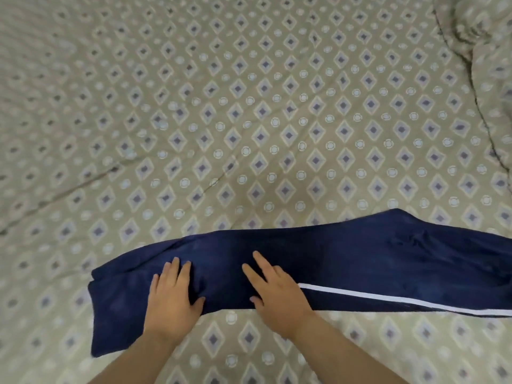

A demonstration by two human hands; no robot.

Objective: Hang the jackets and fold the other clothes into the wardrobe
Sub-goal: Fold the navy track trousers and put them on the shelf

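Left grip (173, 297) lies flat on the trousers (360, 259), fingers straight and a little spread, thumb out to the right, holding nothing. Right grip (277, 292) lies flat just beside it, fingers straight too and pointing away and slightly left, its heel at the cloth's near edge. Both press the navy cloth onto the bed (249, 106).

The trousers lie across the near part of the bed. Their long axis runs left to right, rising a little toward the far right, where they pass out of view. Their left end turns toward the person and stops in a squared edge left of the left forearm. A white stripe (388, 300) follows the near edge from the right grip out to the right.

Beyond the far edge and to the left, the patterned sheet spreads wide and mostly flat, with a few creases. A rumpled quilt (484, 51) heaps at the far right corner, well apart from the grips. A narrow strip of sheet shows between the near edge and the person.
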